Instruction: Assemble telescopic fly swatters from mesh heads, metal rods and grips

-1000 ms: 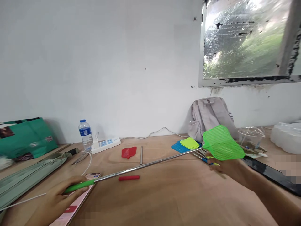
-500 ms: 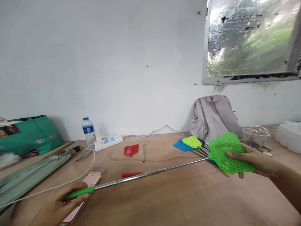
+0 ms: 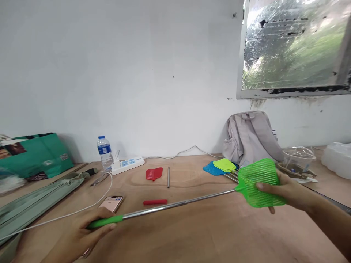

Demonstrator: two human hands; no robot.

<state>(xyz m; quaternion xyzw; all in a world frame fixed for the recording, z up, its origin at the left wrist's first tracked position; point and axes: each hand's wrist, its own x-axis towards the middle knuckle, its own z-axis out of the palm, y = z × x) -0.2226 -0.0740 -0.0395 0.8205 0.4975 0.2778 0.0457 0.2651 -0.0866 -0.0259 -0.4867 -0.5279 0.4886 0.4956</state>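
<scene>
A green fly swatter (image 3: 181,203) with a telescopic metal rod stretches between my two hands above the table. My left hand (image 3: 82,230) is closed around its green grip, over a phone (image 3: 111,204) lying on the table. At the other end my right hand (image 3: 285,188) pinches the perforated green head, thumb in front and fingers behind it. Beyond the rod lie a red swatter head (image 3: 154,174), a loose metal tube (image 3: 168,177) and a red handle (image 3: 155,202), all apart from one another. Blue and yellow-green swatters (image 3: 223,165) are stacked behind my right hand.
A grey backpack (image 3: 249,138) leans against the wall. To its right are a clear plastic tub (image 3: 298,157) and a white translucent container (image 3: 338,159). On the left are a water bottle (image 3: 105,151), a power strip (image 3: 127,165), a white cable (image 3: 74,214) and a green bag (image 3: 35,155).
The rod between my hands has become shorter. My left hand has moved right with the grip, and my right hand has come slightly left and down with the green head.
</scene>
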